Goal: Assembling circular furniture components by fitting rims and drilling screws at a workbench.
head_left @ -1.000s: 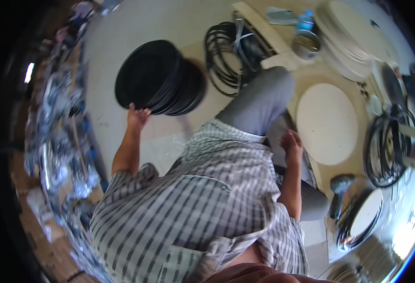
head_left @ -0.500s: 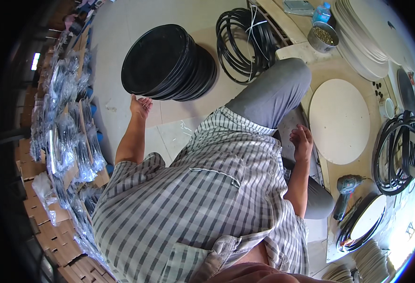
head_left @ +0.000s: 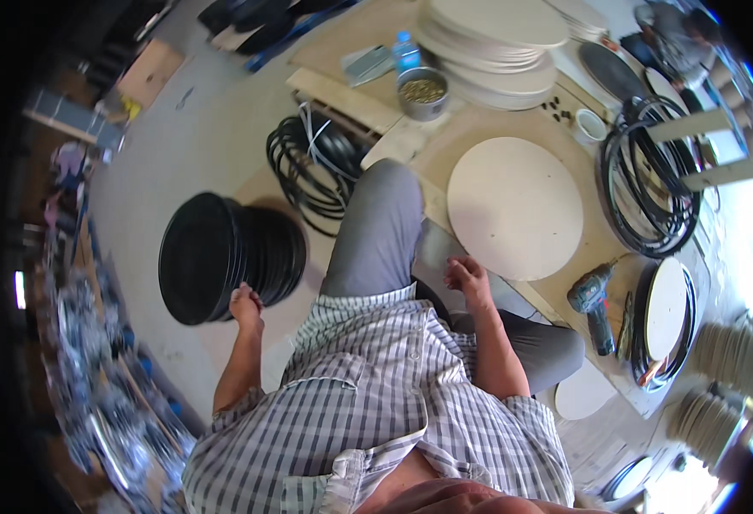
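Since earlier, left hand [head_left: 246, 306] stays gripping the black stack [head_left: 222, 255], centre-left; rigid, bulky; right hand [head_left: 466, 276] rests open.

A single fisheye view looks steeply down from the person's head, close over the checked shirt [head_left: 368, 403] filling the lower centre. The floor [head_left: 205, 146] spreads toward the upper left, a round board [head_left: 513, 206] lies at upper right, and straight edges bend toward the dark rim.
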